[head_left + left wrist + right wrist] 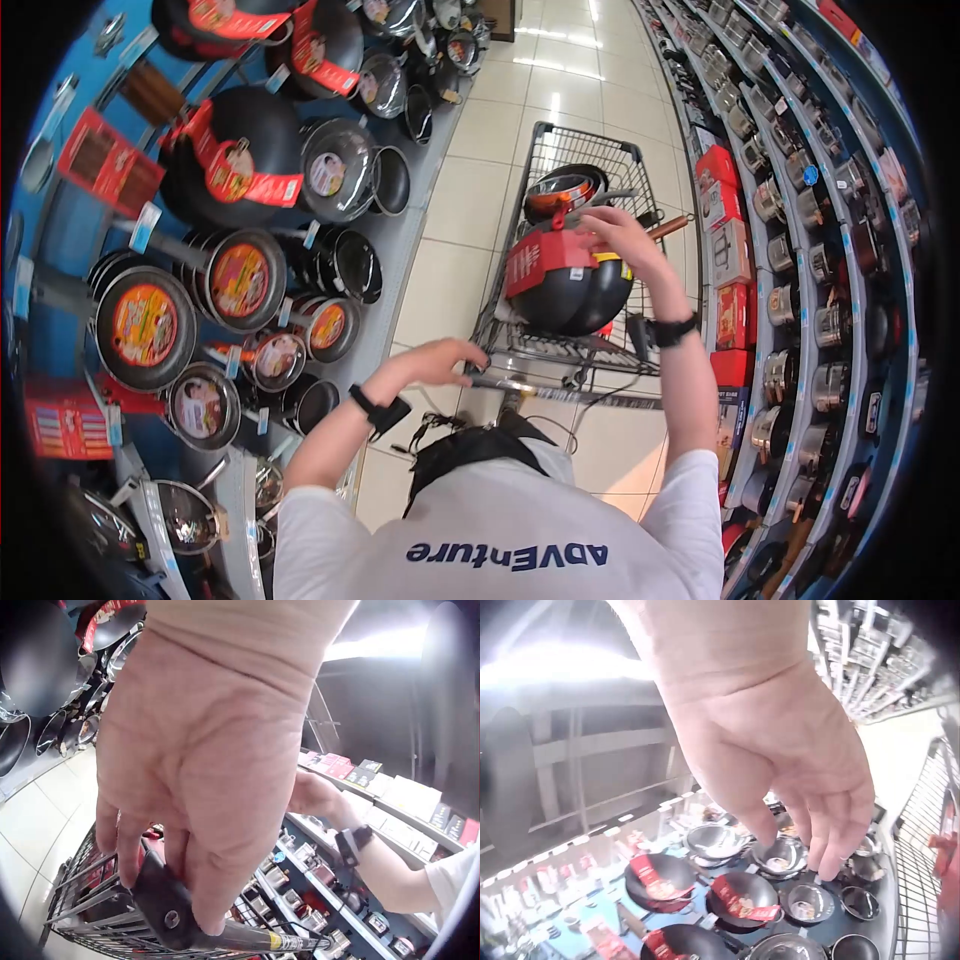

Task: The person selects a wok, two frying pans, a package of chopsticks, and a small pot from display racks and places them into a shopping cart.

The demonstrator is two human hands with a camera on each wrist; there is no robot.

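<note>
My left hand [440, 362] grips the left end of the shopping cart's handle [540, 388]. In the left wrist view its fingers and thumb close around the black corner piece [169, 907]. A dark wok [545, 303] with a red cardboard label [537, 258] lies in the cart, beside another dark pan with a yellow label. Above these hovers my right hand [632, 243], its fingers loosely bent. The right wrist view shows nothing held by this hand [795, 750]. Farther forward in the cart sits a pan with an orange label [553, 197].
Frying pans [147, 330] and woks [235, 155] hang and stand on the left shelves. Steel pots [780, 375] line the right shelves, with red boxes [735, 315] along their lower edge. A tiled aisle [470, 185] runs ahead between them.
</note>
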